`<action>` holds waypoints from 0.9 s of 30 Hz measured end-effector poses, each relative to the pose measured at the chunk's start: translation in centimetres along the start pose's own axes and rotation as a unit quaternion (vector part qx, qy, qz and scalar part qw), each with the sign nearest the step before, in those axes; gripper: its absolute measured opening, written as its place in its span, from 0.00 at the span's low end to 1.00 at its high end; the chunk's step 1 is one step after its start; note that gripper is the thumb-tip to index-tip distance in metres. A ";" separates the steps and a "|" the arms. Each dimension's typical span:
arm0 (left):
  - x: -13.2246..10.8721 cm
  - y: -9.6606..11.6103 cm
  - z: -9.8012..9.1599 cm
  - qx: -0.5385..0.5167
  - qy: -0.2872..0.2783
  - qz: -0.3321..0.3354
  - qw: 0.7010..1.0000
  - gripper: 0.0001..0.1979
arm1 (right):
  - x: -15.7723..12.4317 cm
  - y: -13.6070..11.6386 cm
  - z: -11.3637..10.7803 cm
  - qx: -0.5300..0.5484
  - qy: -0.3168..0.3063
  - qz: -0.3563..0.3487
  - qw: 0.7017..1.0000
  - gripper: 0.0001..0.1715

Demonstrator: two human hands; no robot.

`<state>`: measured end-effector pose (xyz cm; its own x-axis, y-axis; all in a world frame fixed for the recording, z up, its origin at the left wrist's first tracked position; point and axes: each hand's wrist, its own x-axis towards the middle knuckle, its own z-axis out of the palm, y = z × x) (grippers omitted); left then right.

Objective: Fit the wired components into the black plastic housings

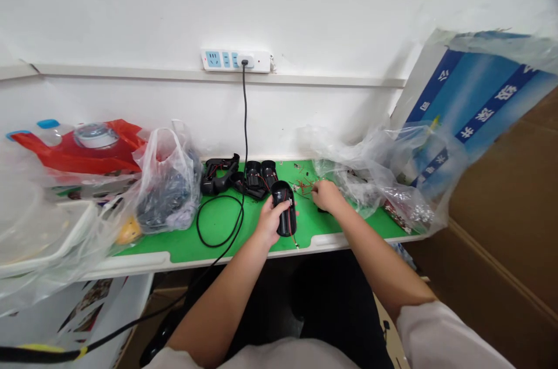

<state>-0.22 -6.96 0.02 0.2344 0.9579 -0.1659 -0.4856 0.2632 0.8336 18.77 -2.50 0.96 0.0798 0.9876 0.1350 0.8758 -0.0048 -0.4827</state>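
Note:
My left hand (pixel 269 221) is wrapped round a black plastic housing (pixel 286 224), an open oblong shell with thin red and black wires inside. Its thumb lies across the shell, and a wire end hangs below the lower rim. To the right, my right hand (pixel 326 196) is low over the green mat with its fingers pinched together; what they hold, if anything, is too small to make out. Beside its fingertips lie several loose thin red wires (pixel 301 185). Behind my left hand stand more black housings (pixel 254 177) with wires, next to a black handle-shaped shell (pixel 218 177).
A black cable (pixel 244 125) drops from the power strip (pixel 235 61) and loops on the green mat (pixel 261 241). A filled plastic bag (pixel 168 189) and a red bag (pixel 87 151) stand left. Clear plastic bags (pixel 370 165) and a blue printed sack (pixel 475 101) are right.

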 end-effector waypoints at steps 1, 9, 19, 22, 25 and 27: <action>0.0 0.0 0.0 0.002 0.006 -0.006 1.000 0.22 | -0.6 -0.1 -0.4 0.090 0.009 0.000 0.996 0.04; -0.2 0.0 0.1 0.028 -0.006 -0.024 0.999 0.22 | -6.0 -1.0 1.4 0.724 -0.139 0.104 0.668 0.20; -0.4 -0.1 0.6 0.047 -0.002 -0.031 0.998 0.24 | -6.2 -0.8 3.6 0.808 -0.181 0.132 0.545 0.14; -0.3 -0.2 0.7 0.049 -0.004 -0.032 0.998 0.24 | -6.2 -0.9 3.6 0.806 -0.186 0.138 0.545 0.13; -0.3 -0.3 0.7 0.052 -0.009 -0.031 0.998 0.24 | -6.3 -1.0 3.6 0.809 -0.178 0.149 0.540 0.12; -0.3 -0.4 0.7 0.055 -0.009 -0.029 0.998 0.24 | -6.3 -1.1 3.5 0.810 -0.176 0.148 0.539 0.13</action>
<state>0.47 -7.43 0.14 0.2748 0.9392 -0.2061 -0.3767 0.3024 0.8756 15.61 -8.18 -2.43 -0.2423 0.9512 -0.1910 -0.7394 -0.3086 -0.5984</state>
